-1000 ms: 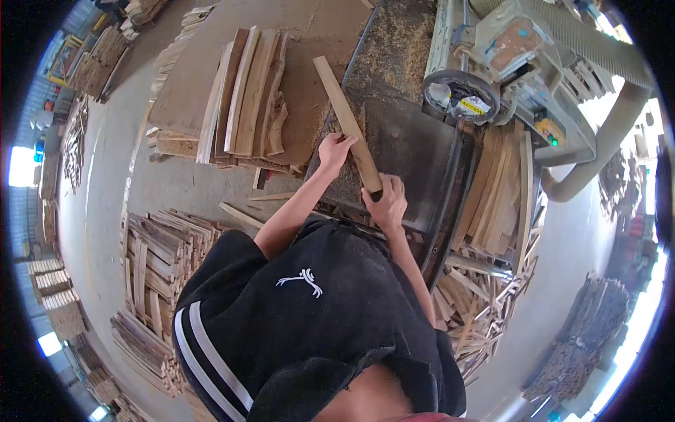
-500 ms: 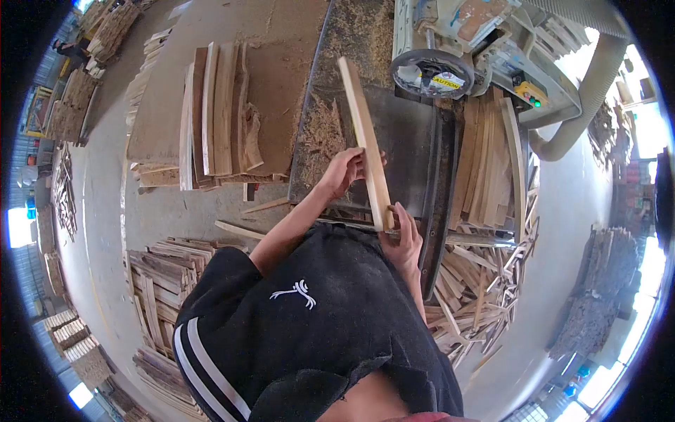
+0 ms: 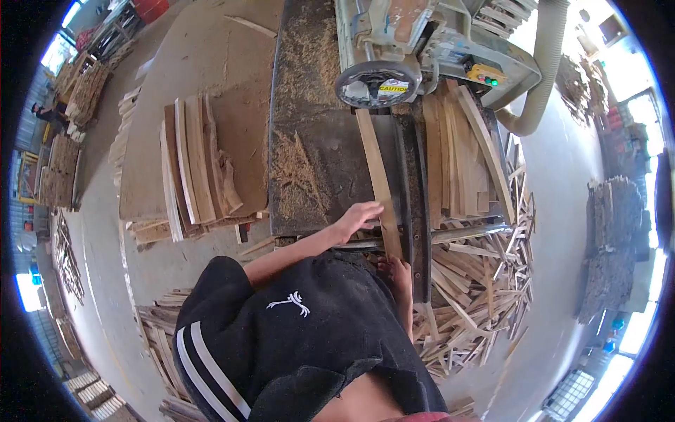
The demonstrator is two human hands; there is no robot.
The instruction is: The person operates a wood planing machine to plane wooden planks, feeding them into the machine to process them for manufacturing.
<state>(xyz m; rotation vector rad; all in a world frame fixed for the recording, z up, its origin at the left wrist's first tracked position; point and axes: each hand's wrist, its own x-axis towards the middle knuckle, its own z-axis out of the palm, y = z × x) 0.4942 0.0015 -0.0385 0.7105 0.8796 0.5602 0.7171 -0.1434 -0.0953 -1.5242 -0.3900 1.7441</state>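
Just beyond the curled fingers of the right hand, which are clamped on its near end, the wooden strip lies along the dark machine table. The left hand has its fingers held out close together, their tips at the strip's left edge. Ahead of both hands' fingers, the strip's far end reaches the handwheel; to their right runs the metal rail.

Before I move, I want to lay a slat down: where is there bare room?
Black bed between sawdust and held strip, lightly dusted; brown table beyond the stacked slats. Crowded: right of the rail, with boards and loose scraps.
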